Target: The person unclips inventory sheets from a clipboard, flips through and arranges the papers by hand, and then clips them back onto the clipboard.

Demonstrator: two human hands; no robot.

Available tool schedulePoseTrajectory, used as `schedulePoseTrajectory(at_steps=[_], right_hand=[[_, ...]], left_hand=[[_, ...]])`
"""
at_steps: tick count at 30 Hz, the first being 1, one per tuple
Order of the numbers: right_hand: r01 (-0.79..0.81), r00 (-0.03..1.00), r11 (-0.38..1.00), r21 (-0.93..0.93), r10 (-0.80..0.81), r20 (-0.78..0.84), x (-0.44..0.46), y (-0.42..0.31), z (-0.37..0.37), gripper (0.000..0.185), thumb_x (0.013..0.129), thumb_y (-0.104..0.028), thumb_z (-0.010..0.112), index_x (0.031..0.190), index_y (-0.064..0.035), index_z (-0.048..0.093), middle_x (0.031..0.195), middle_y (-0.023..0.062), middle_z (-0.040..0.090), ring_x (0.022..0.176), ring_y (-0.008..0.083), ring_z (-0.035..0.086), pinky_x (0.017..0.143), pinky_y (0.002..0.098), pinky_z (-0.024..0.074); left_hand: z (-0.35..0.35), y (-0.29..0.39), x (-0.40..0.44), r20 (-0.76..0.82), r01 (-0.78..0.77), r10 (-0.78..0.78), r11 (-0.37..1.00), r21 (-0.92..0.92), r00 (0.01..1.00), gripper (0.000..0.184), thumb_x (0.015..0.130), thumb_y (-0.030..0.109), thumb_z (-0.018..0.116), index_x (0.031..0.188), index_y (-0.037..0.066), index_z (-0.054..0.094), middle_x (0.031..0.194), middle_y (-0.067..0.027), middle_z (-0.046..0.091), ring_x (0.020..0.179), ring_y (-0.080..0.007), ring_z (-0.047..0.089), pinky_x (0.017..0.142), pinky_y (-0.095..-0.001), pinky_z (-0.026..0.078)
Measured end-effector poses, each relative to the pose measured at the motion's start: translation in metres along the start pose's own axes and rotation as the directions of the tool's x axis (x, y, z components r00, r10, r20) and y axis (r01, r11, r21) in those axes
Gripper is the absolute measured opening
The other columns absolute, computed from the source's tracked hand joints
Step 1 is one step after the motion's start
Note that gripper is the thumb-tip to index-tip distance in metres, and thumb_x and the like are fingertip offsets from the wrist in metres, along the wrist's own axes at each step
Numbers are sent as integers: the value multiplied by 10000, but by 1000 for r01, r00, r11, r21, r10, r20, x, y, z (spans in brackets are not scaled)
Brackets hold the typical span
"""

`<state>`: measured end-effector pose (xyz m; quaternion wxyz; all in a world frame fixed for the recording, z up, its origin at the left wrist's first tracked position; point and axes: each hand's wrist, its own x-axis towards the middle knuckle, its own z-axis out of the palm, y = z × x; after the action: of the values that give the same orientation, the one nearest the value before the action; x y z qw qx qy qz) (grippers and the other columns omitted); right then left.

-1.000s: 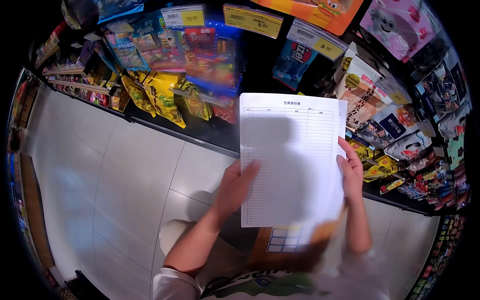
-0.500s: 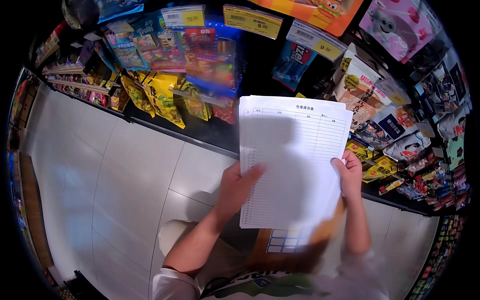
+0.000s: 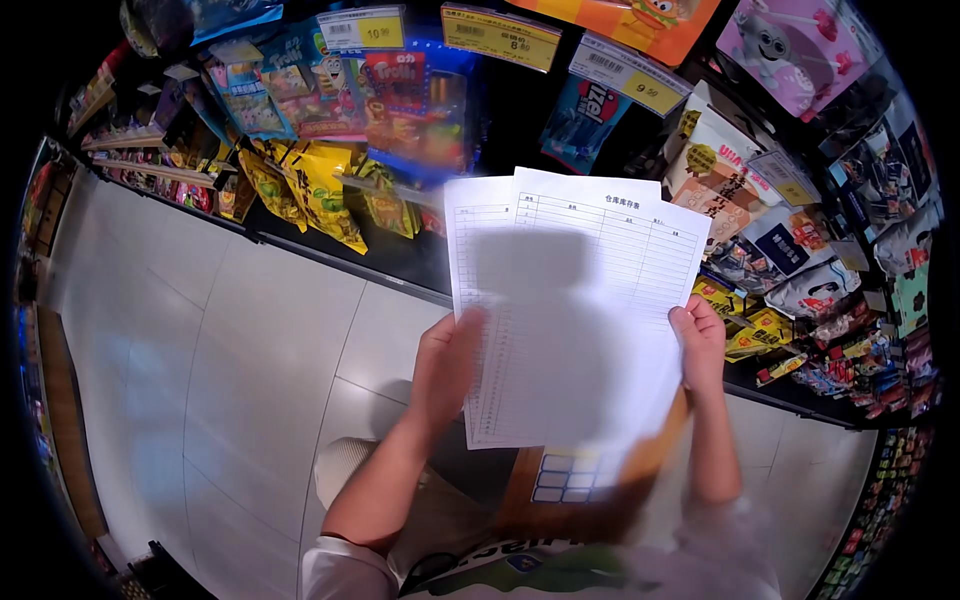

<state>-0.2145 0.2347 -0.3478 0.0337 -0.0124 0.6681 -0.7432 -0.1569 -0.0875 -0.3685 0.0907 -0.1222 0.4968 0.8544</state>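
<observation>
Between my two hands is a small stack of white printed forms (image 3: 640, 300), ruled into rows and columns, with a Chinese heading at the top. Some sheets are fanned out to the left of the others, and a dark shadow falls across the middle. My left hand (image 3: 445, 360) grips the left edge, thumb over the front and slightly blurred. On the right edge my right hand (image 3: 702, 345) pinches the stack, thumb in front and fingers behind. Below the papers shows a brown flat item (image 3: 520, 505) bearing a white grid of blue-outlined boxes (image 3: 568, 475); the papers partly hide it.
Ahead stands a black shelf edge (image 3: 410, 283) with hanging candy bags, including yellow packets (image 3: 330, 190) and a blue gummy bag (image 3: 415, 115). Price tags (image 3: 500, 38) hang above. More snack packs (image 3: 790, 250) line the right. Pale floor tiles (image 3: 250, 350) lie to the left.
My left hand has moved left and slightly up, drawing part of the stack leftward so the sheets now fan apart. My right hand keeps its hold at nearly the same place.
</observation>
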Motion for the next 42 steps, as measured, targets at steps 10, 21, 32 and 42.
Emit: schedulePoseTrajectory(at_steps=[10,21,32,42], right_hand=[[66,998,998,20,-66,-1,2,-2,-1,238,1002,-187,633,1131,6,583,1097,84,688,944,111,640,868,264,513],[22,1000,995,101,-24,15,3,3,-9,314,1008,-215,624,1220,10,568,1175,103,678,1025,160,652,923,313,522],[-11,998,963,269,-4,55,6,-2,-6,384,1029,-255,578,1307,6,537,1243,118,660,1071,190,669,928,336,557],[-92,993,945,312,63,102,8,8,-32,467,1048,-295,530,1396,11,465,1305,120,621,1149,221,630,997,378,517]], left_hand=[[-91,43,7,-275,-365,359,930,30,892,350,1082,215,471,1296,-53,540,1227,-129,652,1055,-157,638,947,-300,507],[-92,39,8,-176,-280,285,958,58,942,404,1069,245,508,1347,-47,511,1262,-129,642,1105,-163,627,966,-301,502],[-116,55,6,-293,-291,264,955,-51,919,378,1062,224,520,1329,-43,533,1215,-123,662,1041,-154,645,906,-292,527],[-60,38,1,-109,-83,77,996,-44,991,478,1037,228,550,1448,9,446,1305,-116,615,1148,-157,595,996,-292,467]])
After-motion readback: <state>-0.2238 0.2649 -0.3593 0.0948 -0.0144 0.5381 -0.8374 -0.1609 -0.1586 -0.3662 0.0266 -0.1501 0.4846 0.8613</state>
